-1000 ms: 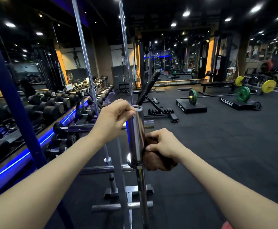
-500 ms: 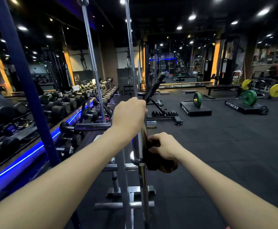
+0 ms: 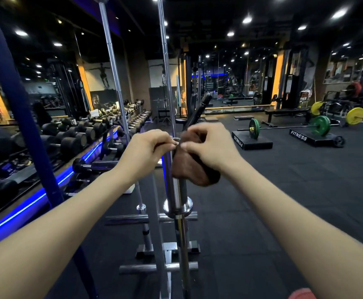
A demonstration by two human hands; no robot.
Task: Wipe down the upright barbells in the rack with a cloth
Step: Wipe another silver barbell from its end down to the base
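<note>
**Both hands at top of barbell sleeve, cloth on right side**

Left hand [image 3: 146, 151] is curled around the top end of the near upright barbell [image 3: 175, 190], gripping the chrome sleeve just under its rim. Right hand [image 3: 208, 145] grips a brown cloth [image 3: 189, 169], pressed against the right side of the same sleeve; the cloth hangs below the hand. The sleeve collar sits lower down, with the thinner shaft running down into the rack [image 3: 167, 249] on the black rubber floor [image 3: 262, 190]. Two more upright bars stand behind: one [image 3: 113, 67] to the left, one [image 3: 165, 61] directly behind the hands, both running out of the top of view. Dumbbell rack [image 3: 72, 137] with a blue light strip along the left. Farther right, a loaded barbell with green plates [image 3: 321, 125] on black blocks marked FITNESS. Yellow plates [image 3: 355, 115] beyond that.
</note>
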